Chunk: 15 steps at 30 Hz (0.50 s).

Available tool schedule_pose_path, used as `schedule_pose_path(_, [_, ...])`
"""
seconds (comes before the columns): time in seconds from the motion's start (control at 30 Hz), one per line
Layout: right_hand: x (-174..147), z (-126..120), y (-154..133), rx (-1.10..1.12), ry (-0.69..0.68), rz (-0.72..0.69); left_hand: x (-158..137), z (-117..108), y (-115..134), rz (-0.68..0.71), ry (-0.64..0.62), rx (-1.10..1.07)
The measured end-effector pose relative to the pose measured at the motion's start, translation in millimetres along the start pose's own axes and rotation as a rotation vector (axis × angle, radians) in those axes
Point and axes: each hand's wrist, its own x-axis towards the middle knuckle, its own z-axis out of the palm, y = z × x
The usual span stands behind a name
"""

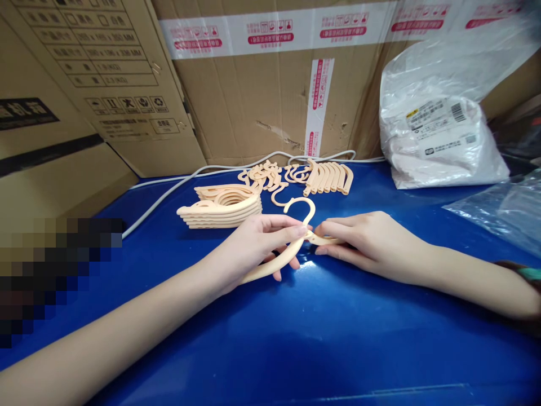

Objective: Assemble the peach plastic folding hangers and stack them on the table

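My left hand (270, 239) is closed around a cream plastic hanger arm with a hook (311, 210) standing up from its end. In my right hand (359, 239) is a second hanger arm (316, 238), its tip meeting the first piece near the base of the hook. Whether the two are joined cannot be made out. Behind my left hand lies a stack of folded hanger pieces (220, 211). Beyond my hands sit a heap of loose hooks (264, 175) and a row of curved hanger arms (328, 177). One single hook (279, 195) lies in front of the heap.
Cardboard boxes (253, 96) stand along the back and left of the blue table (270, 349). A white cable (169, 197) runs across the rear. At the back right stands a white plastic bag (439, 129), with clear plastic film (502, 208) nearer the right edge.
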Motion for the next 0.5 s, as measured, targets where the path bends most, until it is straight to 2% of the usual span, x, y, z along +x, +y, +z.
schedule_pose_path(0.2, [-1.0, 0.9, -1.5, -0.075, 0.068, -0.025, -1.1, -1.8, 2.8, -0.041, -0.044, 0.019])
schedule_pose_path(0.5, [-0.8, -0.1, -1.5, -0.107, 0.120, -0.079, 0.1, -3.2, 0.9, -0.029, -0.034, -0.009])
